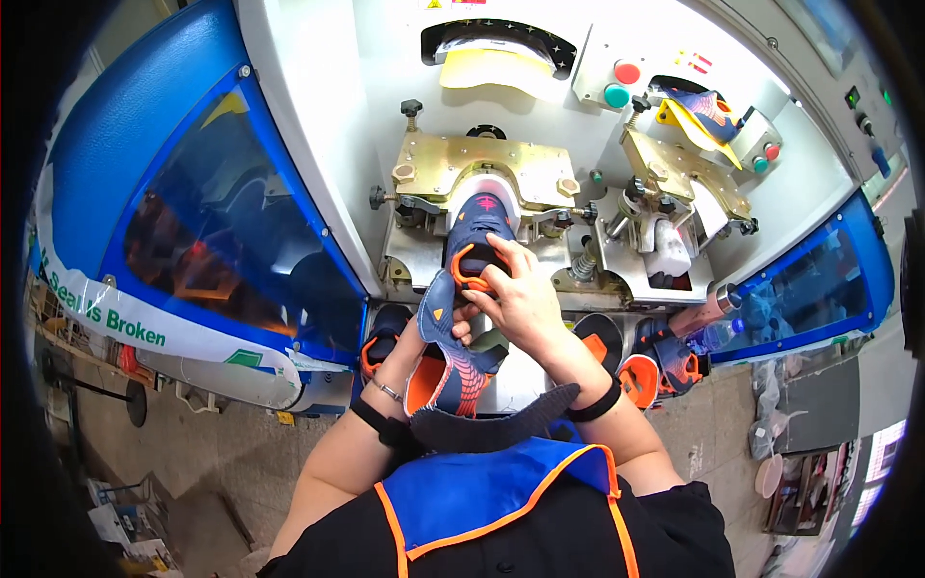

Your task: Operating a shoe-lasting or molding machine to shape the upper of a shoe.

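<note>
Front approach being blocked; open air lying above the left clamp plate [482,149].
Navy shoe upper [481,223], left hand [463,325] and right hand [520,297] are plugging the front; black knob [590,213] and coil-spring post [583,266] are narrowing the gap between stations; white shoe last [667,249] is sitting before the right clamp plate [677,171]; blue left guard [159,116] and blue right guard [872,260] are walling the sides.

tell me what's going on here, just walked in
A person is handling a navy shoe at a machine, its toe pointing in at the gold clamp; whether it's clamped, I can't tell. The right hand pinches the orange edge of its opening, while the left hand, partly hidden, is just below. Another shoe sits on a yellow tray at the next station to the right.
</note>
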